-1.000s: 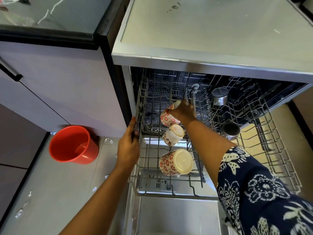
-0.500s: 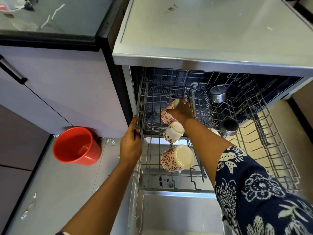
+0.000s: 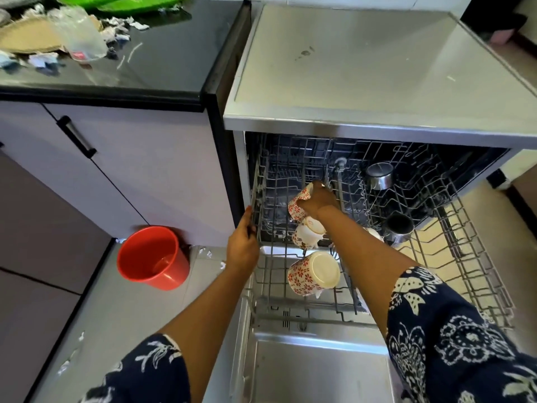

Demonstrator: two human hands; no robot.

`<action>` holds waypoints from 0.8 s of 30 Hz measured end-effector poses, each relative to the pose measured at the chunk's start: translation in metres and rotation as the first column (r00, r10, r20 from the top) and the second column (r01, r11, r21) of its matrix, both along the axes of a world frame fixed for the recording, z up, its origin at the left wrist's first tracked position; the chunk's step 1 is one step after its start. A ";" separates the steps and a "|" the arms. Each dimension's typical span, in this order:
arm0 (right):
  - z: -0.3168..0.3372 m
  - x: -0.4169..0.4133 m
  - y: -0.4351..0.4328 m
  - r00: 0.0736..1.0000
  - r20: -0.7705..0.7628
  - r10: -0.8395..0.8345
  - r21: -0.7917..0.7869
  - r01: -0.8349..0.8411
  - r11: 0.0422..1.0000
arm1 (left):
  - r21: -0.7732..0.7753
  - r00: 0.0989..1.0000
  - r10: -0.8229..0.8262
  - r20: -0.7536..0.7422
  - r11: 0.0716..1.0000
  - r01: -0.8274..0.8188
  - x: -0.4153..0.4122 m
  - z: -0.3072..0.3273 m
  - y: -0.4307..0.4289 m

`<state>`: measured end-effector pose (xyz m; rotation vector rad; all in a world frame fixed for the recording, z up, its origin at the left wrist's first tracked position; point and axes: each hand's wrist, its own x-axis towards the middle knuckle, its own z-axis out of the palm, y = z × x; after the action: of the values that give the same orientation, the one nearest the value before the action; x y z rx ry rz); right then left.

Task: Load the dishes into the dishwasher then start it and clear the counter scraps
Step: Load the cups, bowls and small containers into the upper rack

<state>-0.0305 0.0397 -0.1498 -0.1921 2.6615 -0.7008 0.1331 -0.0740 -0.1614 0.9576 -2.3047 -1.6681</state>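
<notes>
Fingers of the right hand (image 3: 318, 199) are clamped on a patterned mug (image 3: 299, 202), tipped mouth-down at the back of the pulled-out rack (image 3: 465, 257), just behind two matching mugs (image 3: 309, 235) (image 3: 313, 273); left hand (image 3: 242, 248) fingers are closed on the rack's left edge, steadying it. Against the earlier frames both hands and the mug sit almost unchanged, so seating on the tines looks near done but release not yet made. View has tipped up: tabletop (image 3: 162, 62) scraps (image 3: 116, 27) now show, uncleared, and the door (image 3: 316, 370) is open, so starting remains.
</notes>
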 end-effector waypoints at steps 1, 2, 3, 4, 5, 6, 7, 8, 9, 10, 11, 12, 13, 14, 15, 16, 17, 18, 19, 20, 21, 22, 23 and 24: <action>0.008 0.008 0.001 1.000 -0.022 0.014 0.011 -0.014 1.000 | 0.021 1.000 0.007 0.007 1.000 -0.007 0.002 0.002 0.001; 0.016 0.017 0.004 0.998 -0.045 0.039 0.018 -0.038 0.999 | 0.043 1.000 0.013 0.015 0.999 -0.014 0.005 0.004 0.002; 0.022 0.028 0.007 0.995 -0.070 0.068 0.008 -0.068 0.998 | 0.069 1.000 0.015 0.023 0.997 -0.017 0.010 0.006 0.005; 0.034 0.036 0.009 0.988 -0.117 0.103 -0.019 -0.106 0.994 | 0.090 1.000 0.016 0.027 0.996 -0.019 0.015 0.015 0.004; 0.043 0.046 0.012 0.982 -0.145 0.124 -0.049 -0.133 0.990 | 0.111 0.999 0.009 0.036 0.994 -0.013 0.020 0.022 0.005; 0.051 0.053 0.015 0.977 -0.171 0.130 -0.079 -0.145 0.986 | 0.131 0.999 0.005 0.044 0.991 -0.010 0.024 0.033 0.005; 0.063 0.058 0.016 0.973 -0.193 0.128 -0.109 -0.151 0.982 | 0.138 0.999 -0.005 0.039 0.990 0.000 0.026 0.045 0.002; 0.071 0.063 0.018 0.970 -0.208 0.127 -0.136 -0.157 0.978 | 0.138 0.999 -0.019 0.029 0.990 0.014 0.027 0.054 0.001; 0.083 0.063 0.018 0.965 -0.230 0.128 -0.157 -0.167 0.973 | 0.118 0.999 -0.032 0.015 0.993 0.030 0.026 0.067 -0.003; 0.095 0.063 0.018 0.956 -0.256 0.141 -0.170 -0.188 0.967 | 0.095 0.999 -0.045 0.003 0.994 0.045 0.024 0.079 -0.008; 0.108 0.062 0.018 0.948 -0.280 0.152 -0.175 -0.207 0.963 | 0.076 0.999 -0.042 -0.005 0.996 0.043 0.021 0.088 -0.015; 0.119 0.061 0.017 0.942 -0.298 0.155 -0.189 -0.217 0.958 | 0.075 0.999 -0.040 -0.024 0.996 0.041 0.018 0.096 -0.022; 0.124 0.062 0.020 0.944 -0.293 0.152 -0.203 -0.217 0.955 | 0.065 0.998 -0.054 -0.036 0.996 0.056 0.017 0.101 -0.026; 0.128 0.065 0.024 0.949 -0.281 0.141 -0.221 -0.207 0.953 | 0.039 0.996 -0.070 -0.046 0.997 0.072 0.018 0.105 -0.029; 0.128 0.072 0.032 0.953 -0.272 0.132 -0.238 -0.200 0.951 | -0.004 0.995 -0.095 -0.037 0.995 0.095 0.022 0.108 -0.028; 0.124 0.082 0.042 0.957 -0.264 0.124 -0.247 -0.191 0.950 | -0.043 0.992 -0.118 -0.041 0.992 0.117 0.029 0.109 -0.023; 0.116 0.095 0.055 0.962 -0.247 0.119 -0.238 -0.179 0.954 | -0.071 0.989 -0.139 -0.042 0.988 0.136 0.038 0.108 -0.016; 0.107 0.109 0.068 0.966 -0.232 0.118 -0.208 -0.167 0.964 | -0.085 0.986 -0.160 -0.054 0.984 0.155 0.048 0.106 -0.009; 0.097 0.125 0.085 0.971 -0.210 0.112 -0.159 -0.147 0.976 | -0.095 0.983 -0.180 -0.045 0.980 0.175 0.058 0.104 0.000; 0.088 0.139 0.101 0.978 -0.183 0.096 -0.110 -0.117 0.987 | -0.117 0.978 -0.205 -0.033 0.973 0.199 0.065 0.099 0.007; 0.079 0.155 0.118 0.987 -0.148 0.061 -0.077 -0.073 0.994 | -0.154 0.971 -0.240 -0.009 0.959 0.236 0.072 0.090 0.016; 0.069 0.172 0.135 0.992 -0.124 0.022 -0.059 -0.029 0.998 | -0.188 0.957 -0.288 0.023 0.939 0.287 0.080 0.081 0.026; 0.059 0.184 0.149 0.993 -0.119 0.002 -0.042 -0.007 0.999 | -0.212 0.943 -0.329 0.046 0.919 0.331 0.087 0.075 0.035; 0.052 0.199 0.163 0.994 -0.109 -0.013 -0.011 0.012 1.000 | -0.238 0.926 -0.373 0.066 0.895 0.378 0.094 0.071 0.045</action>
<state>0.1687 0.2030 -0.0982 -0.2223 2.7653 -0.7272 0.2267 -0.0285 -0.0904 0.5005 -2.7646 -1.4349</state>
